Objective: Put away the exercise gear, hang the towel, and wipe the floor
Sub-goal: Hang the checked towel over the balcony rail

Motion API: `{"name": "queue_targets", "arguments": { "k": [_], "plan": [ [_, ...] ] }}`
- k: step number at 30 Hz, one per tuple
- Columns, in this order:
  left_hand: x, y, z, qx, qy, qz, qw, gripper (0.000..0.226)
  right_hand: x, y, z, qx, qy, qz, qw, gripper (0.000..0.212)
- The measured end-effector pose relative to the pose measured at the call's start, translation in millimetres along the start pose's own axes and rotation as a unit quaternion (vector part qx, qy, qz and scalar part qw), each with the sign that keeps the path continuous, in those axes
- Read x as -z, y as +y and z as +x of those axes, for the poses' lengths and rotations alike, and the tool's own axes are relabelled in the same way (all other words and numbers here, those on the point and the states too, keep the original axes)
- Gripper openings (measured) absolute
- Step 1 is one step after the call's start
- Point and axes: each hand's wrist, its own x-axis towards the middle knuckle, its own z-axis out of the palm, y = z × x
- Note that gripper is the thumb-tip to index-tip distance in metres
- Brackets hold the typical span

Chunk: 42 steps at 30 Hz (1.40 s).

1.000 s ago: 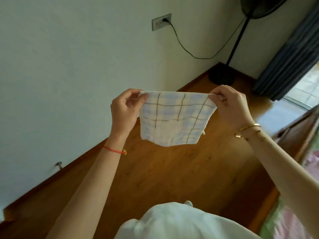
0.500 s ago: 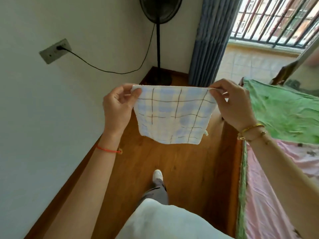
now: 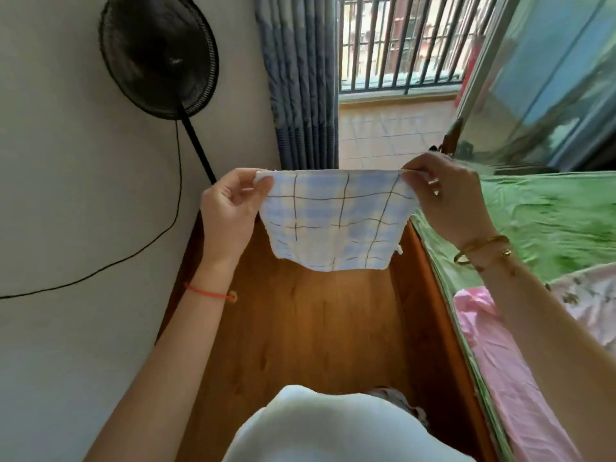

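A small blue-and-white checked towel [image 3: 333, 218] hangs stretched flat in front of me at chest height. My left hand [image 3: 230, 208] pinches its top left corner between thumb and fingers. My right hand [image 3: 446, 195] pinches the top right corner. The cloth's lower edge hangs free above the wooden floor [image 3: 310, 328]. No exercise gear is in view.
A black standing fan [image 3: 160, 58] stands against the white wall on the left, its cord trailing down the wall. Blue curtains [image 3: 300, 78] hang ahead beside an open balcony door with railings. A bed [image 3: 550, 221] with green and pink sheets fills the right side.
The view has swung to the right, from the wall socket toward the fan, curtain and balcony. Both hands keep the towel stretched between them the same way.
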Motion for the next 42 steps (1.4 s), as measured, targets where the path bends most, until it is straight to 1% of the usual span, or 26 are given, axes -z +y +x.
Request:
{"name": "queue_targets", "arguments": {
  "k": [4,9,13,16,19,22,26,30,32,36,39,41,42],
  "plan": [
    [-41.9,-26.1,81.6,-0.005,-0.032,-0.006,0.999,0.024,-19.3,42.3,53.1,-0.031,0.026,-0.029,0.999,0.012],
    [-105.9,-65.3,175.6,0.008,-0.077,-0.043,0.996,0.026,-41.1,110.1,118.0,-0.062,0.042,-0.045,0.996,0.009],
    [-163.9,-84.2,244.3,0.008,-0.093,-0.061,0.994,0.016,-52.2,172.1,175.7,-0.075,0.040,-0.046,0.995,0.010],
    [-209.7,-90.8,301.9,0.006,-0.098,-0.079,0.992,0.013,-55.0,219.3,228.6,-0.085,0.033,-0.045,0.995,0.010],
    [-255.8,-97.2,360.0,0.008,-0.097,-0.100,0.990,0.002,-55.1,265.9,282.0,-0.093,0.030,-0.045,0.994,0.009],
    [-297.0,-104.0,412.6,0.009,-0.089,-0.104,0.991,0.000,-58.4,308.2,332.2,-0.092,0.027,-0.050,0.994,0.009],
    [-346.5,-120.1,472.3,0.019,-0.083,-0.093,0.992,0.007,-68.6,363.2,387.8,-0.110,0.015,-0.050,0.993,0.010],
    [-392.6,-140.8,527.3,0.038,-0.085,-0.086,0.992,0.025,-82.1,413.8,438.4,-0.124,0.010,-0.042,0.991,0.011],
    [-416.4,-153.4,558.9,0.043,-0.093,-0.077,0.992,0.030,-91.3,439.4,464.8,-0.133,0.011,-0.041,0.990,0.011],
    [-464.5,-182.0,626.5,0.054,-0.102,-0.082,0.990,0.026,-113.1,492.9,519.0,-0.149,0.008,-0.051,0.987,0.012],
    [-501.9,-205.2,683.4,0.062,-0.117,-0.097,0.986,0.010,-130.5,533.1,565.6,-0.163,0.011,-0.063,0.985,0.012],
    [-525.2,-219.7,722.4,0.061,-0.127,-0.104,0.985,0.011,-141.1,556.7,596.7,-0.171,0.014,-0.074,0.982,0.013],
    [-538.0,-226.8,745.9,0.061,-0.131,-0.104,0.984,0.017,-147.2,569.6,614.8,-0.177,0.018,-0.081,0.981,0.013]
  ]
}}
